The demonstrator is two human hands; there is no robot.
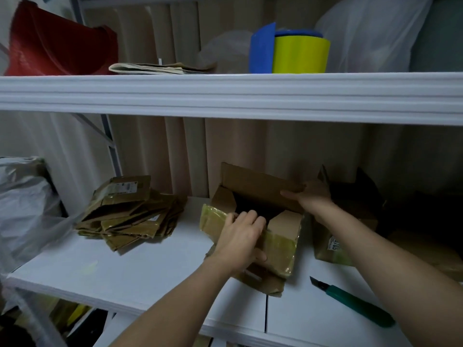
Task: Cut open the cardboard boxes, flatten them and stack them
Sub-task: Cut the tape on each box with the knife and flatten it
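Note:
An opened brown cardboard box [258,189] stands on the white shelf board [140,266], its flaps up and its inside dark. My left hand [241,237] grips the near, tape-covered flap, fingers curled over its edge into the opening. My right hand [309,195] holds the far flap at its right end. A pile of flattened boxes [130,214] lies to the left. A green utility knife [350,300], blade out, lies on the shelf at the lower right, apart from both hands.
More cardboard boxes [350,214] stand in shadow at the right, one with a white label. Grey plastic bags [25,201] fill the left end. A thick white shelf [225,96] hangs above, carrying a yellow and blue roll [300,55], newspapers and a red bag.

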